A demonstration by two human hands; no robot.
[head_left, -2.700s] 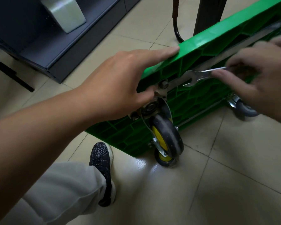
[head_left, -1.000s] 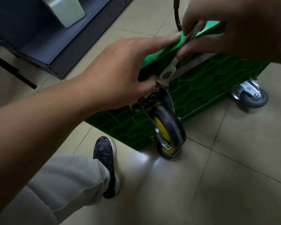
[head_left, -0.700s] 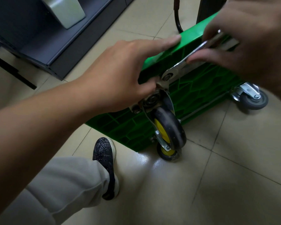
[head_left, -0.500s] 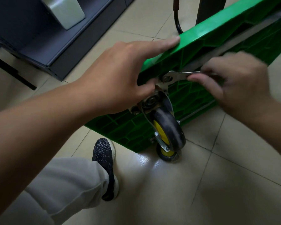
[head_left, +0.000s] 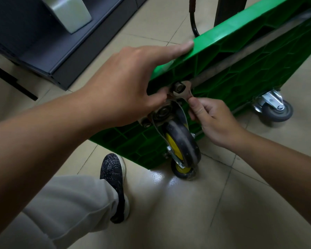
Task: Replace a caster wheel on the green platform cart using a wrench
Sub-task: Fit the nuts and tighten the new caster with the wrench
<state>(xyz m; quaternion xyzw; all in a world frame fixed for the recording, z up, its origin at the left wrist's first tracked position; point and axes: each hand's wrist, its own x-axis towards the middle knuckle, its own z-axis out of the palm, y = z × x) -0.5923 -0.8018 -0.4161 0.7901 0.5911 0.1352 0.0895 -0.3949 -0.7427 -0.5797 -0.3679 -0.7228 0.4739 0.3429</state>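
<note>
The green cart stands tipped on its side on the tiled floor, its ribbed underside facing the camera. The left hand clasps the cart's upper edge, fingers over the rim and thumb by the caster plate. The right hand pinches the wrench, whose head sits on the nut just above the yellow-hubbed caster.
</note>
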